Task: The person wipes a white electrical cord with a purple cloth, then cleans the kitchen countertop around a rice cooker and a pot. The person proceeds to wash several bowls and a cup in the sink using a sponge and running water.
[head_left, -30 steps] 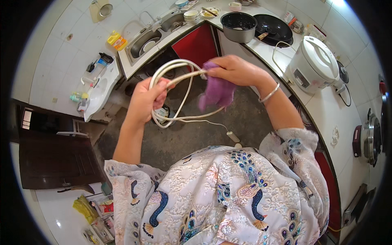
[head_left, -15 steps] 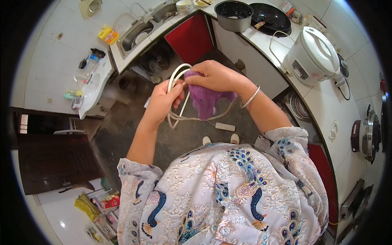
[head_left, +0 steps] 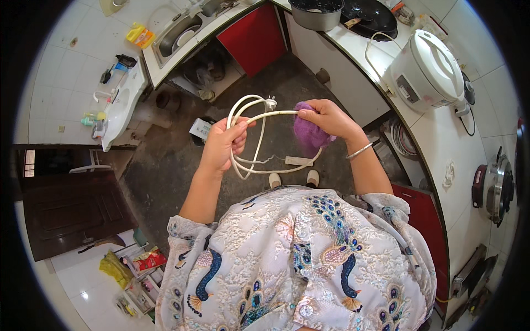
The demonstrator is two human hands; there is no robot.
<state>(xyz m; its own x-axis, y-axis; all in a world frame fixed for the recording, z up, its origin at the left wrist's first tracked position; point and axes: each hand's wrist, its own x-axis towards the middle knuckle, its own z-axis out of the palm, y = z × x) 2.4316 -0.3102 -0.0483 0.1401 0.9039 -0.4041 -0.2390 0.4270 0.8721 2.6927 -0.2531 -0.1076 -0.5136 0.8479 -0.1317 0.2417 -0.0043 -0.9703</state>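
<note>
1. The left hand [head_left: 227,144] has its fingers curled in and its thumb pressed down on top; gathered in that grip are several loops of a white cord [head_left: 276,113], which hang out toward the middle.
2. The right hand [head_left: 329,121] is closed too, thumb against fingers, around a bunched purple cloth [head_left: 310,132]; the cloth wraps the cord where it enters this hand; a silver bangle [head_left: 360,151] circles the wrist.
3. Between the hands one length of the cord runs nearly straight, while the lower length sags in a curve in front of the shirt [head_left: 309,248]; the plug [head_left: 270,103] stands at the top of the loops, prongs outward.
4. Below the loops is a white bar [head_left: 298,161], perhaps a power strip; whether it hangs or lies on the floor [head_left: 160,182] I cannot tell; two pale shoes [head_left: 275,180] show just beside it.
5. To the right, a white rice cooker [head_left: 422,71] stands on the counter [head_left: 439,138]; a grey pot [head_left: 317,21] and a black wok [head_left: 378,22] sit farther along; at upper left are a metal sink [head_left: 163,47] and a yellow bottle [head_left: 140,36], with a white washbasin [head_left: 124,110] nearer.
</note>
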